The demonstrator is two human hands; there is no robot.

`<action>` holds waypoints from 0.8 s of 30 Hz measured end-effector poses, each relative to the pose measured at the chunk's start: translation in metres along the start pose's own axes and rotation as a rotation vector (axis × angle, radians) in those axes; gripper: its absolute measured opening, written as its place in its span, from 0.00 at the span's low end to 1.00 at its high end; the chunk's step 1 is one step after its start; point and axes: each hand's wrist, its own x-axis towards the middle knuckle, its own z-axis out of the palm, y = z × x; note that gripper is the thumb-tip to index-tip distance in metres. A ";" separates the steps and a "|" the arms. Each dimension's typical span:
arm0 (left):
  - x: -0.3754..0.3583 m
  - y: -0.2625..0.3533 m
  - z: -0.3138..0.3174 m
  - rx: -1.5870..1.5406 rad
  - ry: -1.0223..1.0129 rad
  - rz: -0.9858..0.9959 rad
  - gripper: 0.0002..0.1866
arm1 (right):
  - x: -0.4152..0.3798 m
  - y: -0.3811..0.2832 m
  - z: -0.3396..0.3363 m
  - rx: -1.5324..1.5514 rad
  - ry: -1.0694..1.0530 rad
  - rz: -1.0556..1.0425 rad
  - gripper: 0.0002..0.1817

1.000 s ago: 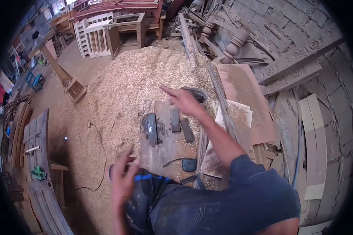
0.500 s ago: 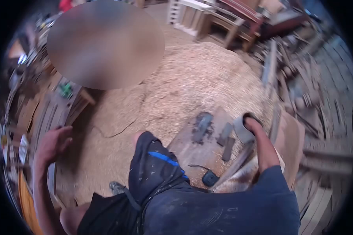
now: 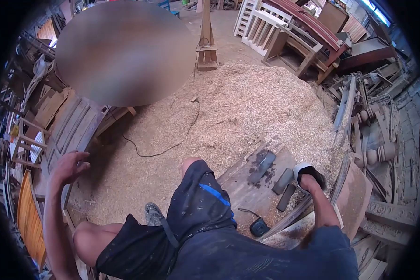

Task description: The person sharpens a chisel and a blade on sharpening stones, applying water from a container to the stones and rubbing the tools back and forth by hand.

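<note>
My right hand (image 3: 308, 183) reaches into the mouth of a pale round container (image 3: 301, 169), which hides its fingers. Beside the container, a board (image 3: 240, 179) carries a grey block (image 3: 262, 166) on a dark wet patch, plus two more dark blocks (image 3: 283, 181) that look like sharpening stones. Closer to my body lies a black tape measure (image 3: 259, 227) with a strap. My left hand (image 3: 70, 168) is held out over a grooved wooden panel (image 3: 74, 123), its fingers apart and loosely bent, holding nothing.
A heap of wood shavings (image 3: 275, 102) spreads ahead, crossed by a black cord (image 3: 158, 154). Wooden furniture (image 3: 289, 32) stands behind it. Carved and turned timber (image 3: 378, 154) is piled at right. A blurred oval covers the upper left.
The view has swung left and steadied, so the scene sits further right and lower. My right hand stays in the container, and my left hand stays out at the side.
</note>
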 end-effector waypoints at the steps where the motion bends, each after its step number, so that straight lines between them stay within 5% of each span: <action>1: 0.006 0.006 0.000 0.008 -0.010 0.011 0.21 | -0.001 -0.003 -0.003 0.012 -0.013 0.009 0.15; 2: 0.013 0.011 -0.001 0.019 -0.023 0.028 0.21 | -0.001 -0.008 -0.011 0.028 -0.030 0.022 0.15; 4: 0.022 0.010 -0.003 0.013 0.004 0.125 0.21 | 0.007 0.014 0.038 0.160 0.321 -0.137 0.12; 5: 0.031 0.013 -0.002 0.011 0.006 0.205 0.21 | -0.010 -0.008 -0.009 0.078 -0.065 -0.060 0.11; 7: 0.048 0.014 0.002 -0.017 -0.009 0.256 0.23 | -0.031 -0.022 -0.023 0.097 0.083 -0.026 0.15; 9: 0.062 -0.003 0.015 0.054 0.013 0.227 0.24 | -0.021 -0.007 -0.006 0.203 -0.296 0.166 0.12; 18: 0.097 -0.029 0.039 0.023 -0.144 0.161 0.26 | -0.034 -0.014 -0.025 0.126 -0.213 0.216 0.21; 19: 0.099 -0.029 0.038 0.022 -0.147 0.154 0.26 | -0.037 -0.008 -0.024 0.162 -0.035 0.226 0.15; 24: 0.115 -0.032 0.050 -0.088 -0.139 0.193 0.26 | -0.050 0.002 -0.070 0.335 0.120 0.362 0.22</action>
